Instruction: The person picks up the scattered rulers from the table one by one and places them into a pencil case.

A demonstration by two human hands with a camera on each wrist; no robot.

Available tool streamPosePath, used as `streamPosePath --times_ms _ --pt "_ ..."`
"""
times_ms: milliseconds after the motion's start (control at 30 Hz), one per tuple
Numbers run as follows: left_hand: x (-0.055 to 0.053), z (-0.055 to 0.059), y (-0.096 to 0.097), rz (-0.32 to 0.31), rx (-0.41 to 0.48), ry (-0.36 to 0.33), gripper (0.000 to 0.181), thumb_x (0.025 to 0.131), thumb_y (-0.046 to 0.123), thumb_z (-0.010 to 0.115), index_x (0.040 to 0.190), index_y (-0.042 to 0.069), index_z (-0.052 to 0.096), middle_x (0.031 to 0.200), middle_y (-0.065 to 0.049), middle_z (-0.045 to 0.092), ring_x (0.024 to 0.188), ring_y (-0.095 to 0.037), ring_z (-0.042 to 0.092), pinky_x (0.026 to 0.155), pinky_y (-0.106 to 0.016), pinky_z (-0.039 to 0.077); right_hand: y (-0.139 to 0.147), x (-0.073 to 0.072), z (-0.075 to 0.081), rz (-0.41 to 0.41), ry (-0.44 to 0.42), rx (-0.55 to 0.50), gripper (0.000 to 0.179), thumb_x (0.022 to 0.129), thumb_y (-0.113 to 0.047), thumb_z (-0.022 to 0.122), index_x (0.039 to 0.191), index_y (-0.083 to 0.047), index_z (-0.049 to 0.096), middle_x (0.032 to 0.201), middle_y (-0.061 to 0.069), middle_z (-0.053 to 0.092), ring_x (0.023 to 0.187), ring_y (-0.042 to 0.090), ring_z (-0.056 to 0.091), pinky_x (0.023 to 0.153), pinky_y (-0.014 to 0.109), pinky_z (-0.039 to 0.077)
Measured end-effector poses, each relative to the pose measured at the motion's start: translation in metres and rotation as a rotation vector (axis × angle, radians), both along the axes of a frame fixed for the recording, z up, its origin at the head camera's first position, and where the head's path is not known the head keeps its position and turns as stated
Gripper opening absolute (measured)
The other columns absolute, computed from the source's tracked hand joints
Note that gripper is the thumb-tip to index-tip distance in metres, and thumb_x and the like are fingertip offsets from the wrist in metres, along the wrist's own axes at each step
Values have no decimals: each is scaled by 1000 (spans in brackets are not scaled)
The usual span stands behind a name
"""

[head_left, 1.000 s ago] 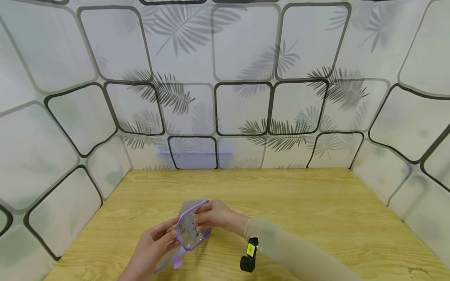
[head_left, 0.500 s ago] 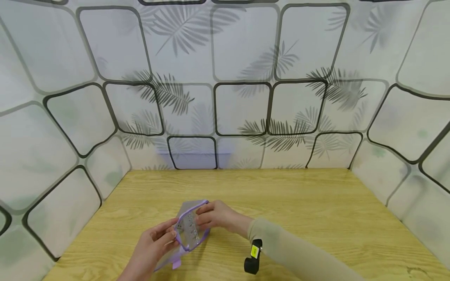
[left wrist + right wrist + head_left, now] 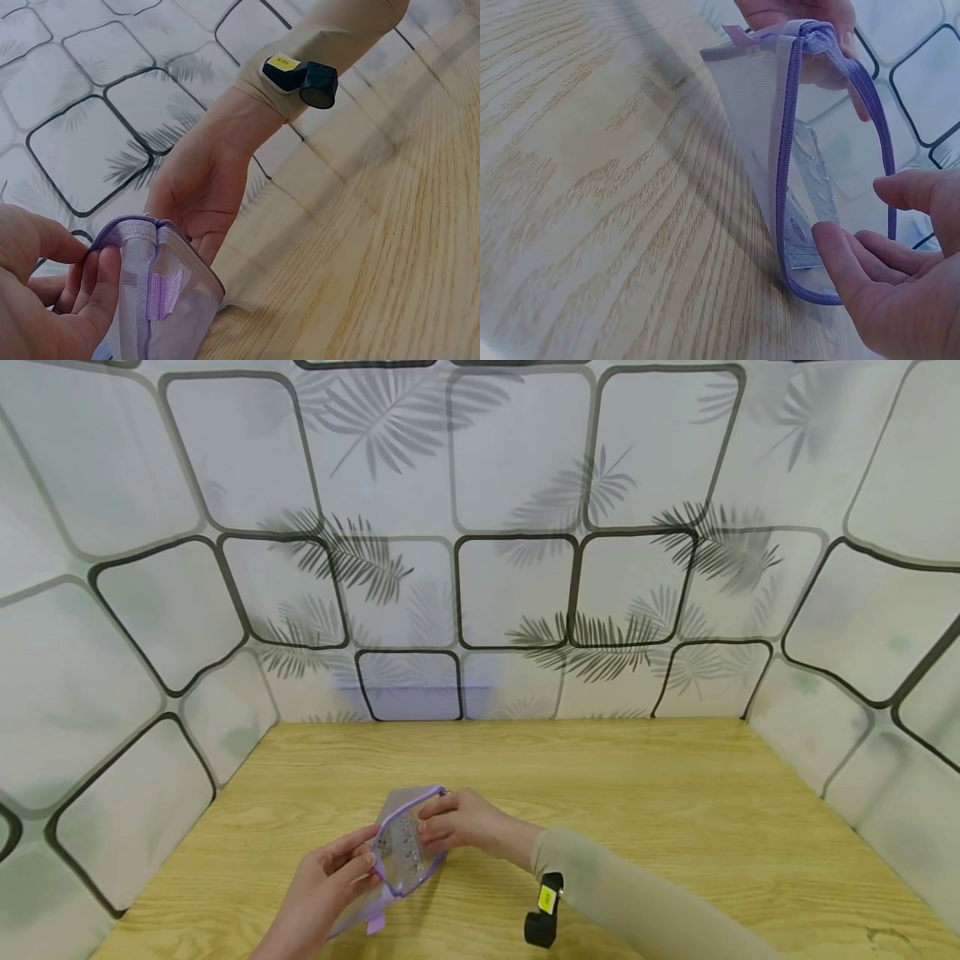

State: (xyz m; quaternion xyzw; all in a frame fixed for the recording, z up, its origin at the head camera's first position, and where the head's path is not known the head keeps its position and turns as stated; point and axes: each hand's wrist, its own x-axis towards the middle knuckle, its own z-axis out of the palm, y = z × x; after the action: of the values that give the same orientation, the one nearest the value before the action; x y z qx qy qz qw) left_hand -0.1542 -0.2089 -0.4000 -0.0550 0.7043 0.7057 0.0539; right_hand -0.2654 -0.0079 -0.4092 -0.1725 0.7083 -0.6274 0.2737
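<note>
A purple-edged zip pouch with see-through mesh sides stands tilted on the table, its zipped mouth spread wide. My left hand pinches one edge of the mouth between thumb and fingers; the left wrist view shows this grip on the pouch closely. Inside lies a clear plastic blister sheet with raised bumps. At the opposite side of the mouth is my right hand. In the right wrist view, the right hand has loosely bent fingers reaching into the opening near the sheet, apparently without gripping it.
A wood-grain table lies under everything. Patterned curtain-like walls enclose its back and sides. A small black camera is strapped at the right sleeve.
The right hand and sleeve have drawn very slightly to the right. The clear blister sheet inside the pouch has shifted a little away from the right fingers. The left hand stays in place.
</note>
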Motion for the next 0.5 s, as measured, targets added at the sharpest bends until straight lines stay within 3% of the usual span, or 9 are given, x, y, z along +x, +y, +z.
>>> streamPosePath --times_ms 300,500 --pt "0 -3 3 26 -13 -2 51 98 4 54 145 -9 40 100 0 58 91 -8 61 82 -22 59 6 2 -2 -25 18 22 38 92 -4 64 126 13 59 118 26 65 107 37 68 88 38 62" --pt "-1 -3 5 64 -40 -6 49 97 3 56 144 -7 44 101 -3 59 89 -9 62 81 -23 60 10 1 -1 -73 42 43 32 95 -6 61 122 11 61 115 24 66 102 33 69 84 37 62"
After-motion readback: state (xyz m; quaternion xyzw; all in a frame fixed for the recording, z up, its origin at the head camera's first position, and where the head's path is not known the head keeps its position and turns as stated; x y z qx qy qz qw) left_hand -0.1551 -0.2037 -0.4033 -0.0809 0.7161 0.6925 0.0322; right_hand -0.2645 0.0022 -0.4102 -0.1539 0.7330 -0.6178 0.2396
